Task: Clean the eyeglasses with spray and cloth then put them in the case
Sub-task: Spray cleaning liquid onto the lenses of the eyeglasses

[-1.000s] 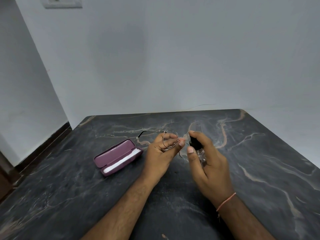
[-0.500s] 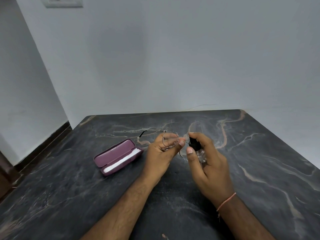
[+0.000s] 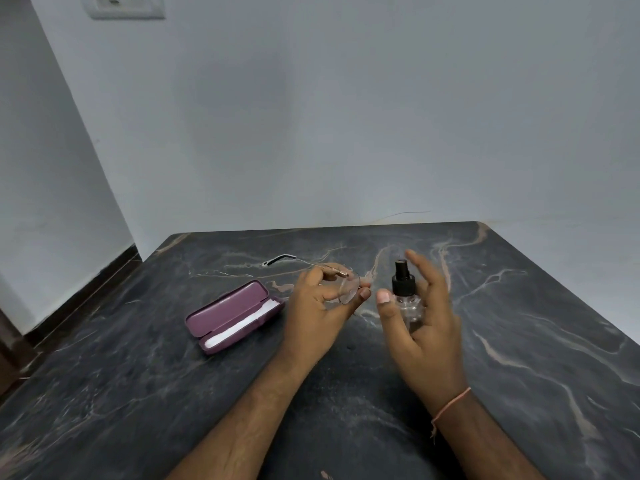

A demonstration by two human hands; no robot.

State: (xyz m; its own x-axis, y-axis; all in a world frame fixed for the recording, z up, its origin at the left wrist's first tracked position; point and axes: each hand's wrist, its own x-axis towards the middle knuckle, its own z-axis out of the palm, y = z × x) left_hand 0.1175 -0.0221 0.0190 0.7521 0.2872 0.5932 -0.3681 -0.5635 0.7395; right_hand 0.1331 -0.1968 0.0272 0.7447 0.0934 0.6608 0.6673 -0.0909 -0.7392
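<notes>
My left hand point(image 3: 320, 306) pinches the eyeglasses point(image 3: 341, 284) above the dark marble table point(image 3: 138, 393), lens between thumb and fingers. The spray bottle point(image 3: 406, 296) stands upright in my right hand point(image 3: 420, 327), whose fingers are spread and mostly straight. The open purple case point(image 3: 233, 315) with the white cloth point(image 3: 242, 323) lies just left.

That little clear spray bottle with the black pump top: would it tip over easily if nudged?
Probably. The small clear plastic spray bottle looks tall for its narrow base, so a nudge near its black pump top could topple it. It looks nearly empty, so likely light. Its rounded body would probably roll on the smooth dark marble table.
</notes>
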